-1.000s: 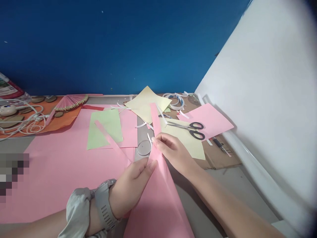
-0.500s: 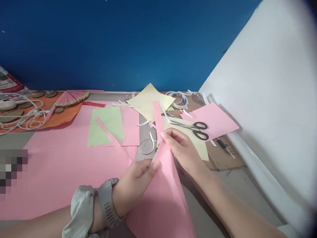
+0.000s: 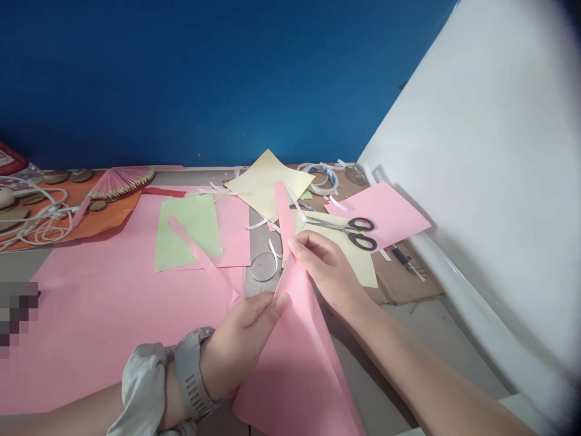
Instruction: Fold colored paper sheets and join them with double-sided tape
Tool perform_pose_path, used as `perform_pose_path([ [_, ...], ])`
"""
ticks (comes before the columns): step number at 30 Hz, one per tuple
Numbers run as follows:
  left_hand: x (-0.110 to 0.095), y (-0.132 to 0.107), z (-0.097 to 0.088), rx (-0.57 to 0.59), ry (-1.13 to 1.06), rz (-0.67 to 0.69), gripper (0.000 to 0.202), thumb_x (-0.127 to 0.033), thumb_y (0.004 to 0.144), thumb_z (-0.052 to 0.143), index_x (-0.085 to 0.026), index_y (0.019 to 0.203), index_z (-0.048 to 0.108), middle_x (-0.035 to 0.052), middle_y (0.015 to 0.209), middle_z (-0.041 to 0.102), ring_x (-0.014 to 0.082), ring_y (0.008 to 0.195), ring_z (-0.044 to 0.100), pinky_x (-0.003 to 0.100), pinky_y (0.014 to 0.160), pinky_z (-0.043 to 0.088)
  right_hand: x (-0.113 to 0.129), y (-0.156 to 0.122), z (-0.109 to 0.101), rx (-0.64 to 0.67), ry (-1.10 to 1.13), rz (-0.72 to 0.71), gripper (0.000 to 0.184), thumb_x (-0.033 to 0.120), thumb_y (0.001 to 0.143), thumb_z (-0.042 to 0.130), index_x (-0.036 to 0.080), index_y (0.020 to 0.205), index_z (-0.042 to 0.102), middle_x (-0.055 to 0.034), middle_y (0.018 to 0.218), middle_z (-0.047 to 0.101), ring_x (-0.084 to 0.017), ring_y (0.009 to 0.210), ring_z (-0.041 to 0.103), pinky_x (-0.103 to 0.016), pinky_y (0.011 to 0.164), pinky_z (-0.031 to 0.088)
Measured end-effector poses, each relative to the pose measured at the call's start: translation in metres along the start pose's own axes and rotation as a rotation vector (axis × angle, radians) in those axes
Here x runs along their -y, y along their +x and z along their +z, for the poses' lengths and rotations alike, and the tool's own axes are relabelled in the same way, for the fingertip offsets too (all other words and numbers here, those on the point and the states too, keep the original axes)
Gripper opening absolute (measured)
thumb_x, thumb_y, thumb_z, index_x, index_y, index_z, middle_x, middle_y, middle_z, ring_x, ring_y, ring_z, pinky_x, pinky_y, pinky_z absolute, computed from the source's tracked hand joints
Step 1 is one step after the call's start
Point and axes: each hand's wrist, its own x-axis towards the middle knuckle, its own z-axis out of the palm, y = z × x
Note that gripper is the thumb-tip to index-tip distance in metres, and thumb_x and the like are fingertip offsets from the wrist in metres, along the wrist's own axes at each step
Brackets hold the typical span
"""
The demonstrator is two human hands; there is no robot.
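Between left hand point(image 3: 240, 342) and right hand point(image 3: 324, 269) runs pink paper point(image 3: 295, 363); both pinch its edge

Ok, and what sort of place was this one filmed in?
Probably a paper-craft workspace: scissors lie on a pale yellow sheet, with a pleated pink fan off to the left. Home or classroom, I can't tell.

Held paper point(image 3: 295, 357) reads plain pink, matching the large sheet point(image 3: 113, 315) and narrow strip point(image 3: 204, 260); green sheet point(image 3: 186, 227) and yellow sheet point(image 3: 254, 181) both pale. Scissors point(image 3: 344, 227) show black handles, silver-grey blades; pleated fan point(image 3: 120, 180), pink with yellowish edge. Back wall point(image 3: 204, 79) is deep blue, side wall point(image 3: 490, 151) white, watch strap point(image 3: 190, 375) grey, scrunchie point(image 3: 143, 381) pale grey-green.
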Motion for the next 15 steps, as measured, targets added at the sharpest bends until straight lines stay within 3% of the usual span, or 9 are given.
perform_pose_path([
  [10,0.0010,-0.0008,0.0002,0.033,0.066,0.005,0.043,-0.054,0.088,0.035,-0.021,0.062,0.024,-0.0057,0.061,0.021,0.0108,0.057,0.025,0.025,0.053,0.025,-0.0002,-0.0008,-0.0012,0.014,0.011,0.008,0.028,0.033,0.089,0.048,0.021,0.064,0.043,0.0039,0.063,0.038,-0.012,0.061,0.038,-0.024,0.058,0.031],
  [15,-0.0019,-0.0003,-0.0027,0.025,0.087,0.018,0.043,-0.054,0.089,0.032,-0.020,0.063,0.028,-0.0050,0.062,0.025,0.0110,0.059,0.030,0.025,0.055,0.028,0.0024,-0.0016,-0.0044,0.036,0.178,0.095,0.032,0.041,0.092,0.037,0.021,0.068,0.046,0.0024,0.070,0.041,-0.012,0.066,0.042,-0.024,0.062,0.036],
])
